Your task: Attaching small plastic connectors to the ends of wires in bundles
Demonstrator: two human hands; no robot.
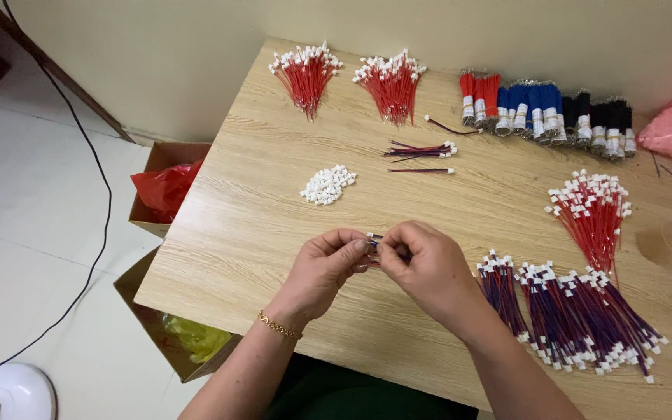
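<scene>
**Two hands pinch one small wire**

On the floor, one cardboard box holds red plastic, another yellow. Above the table, the left hand and right hand, fingers closed, pinch a short wire piece; its direction is hidden.

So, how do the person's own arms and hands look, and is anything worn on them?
Both forearms are bare, with no sleeves or gloves. The left hand has a thin gold chain bracelet at the wrist. The right hand shows no ring, watch or bracelet.

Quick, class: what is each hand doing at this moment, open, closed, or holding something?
Left hand: closed, pinching the small wire piece.
Right hand: closed, pinching the same wire piece from the other side.
</scene>
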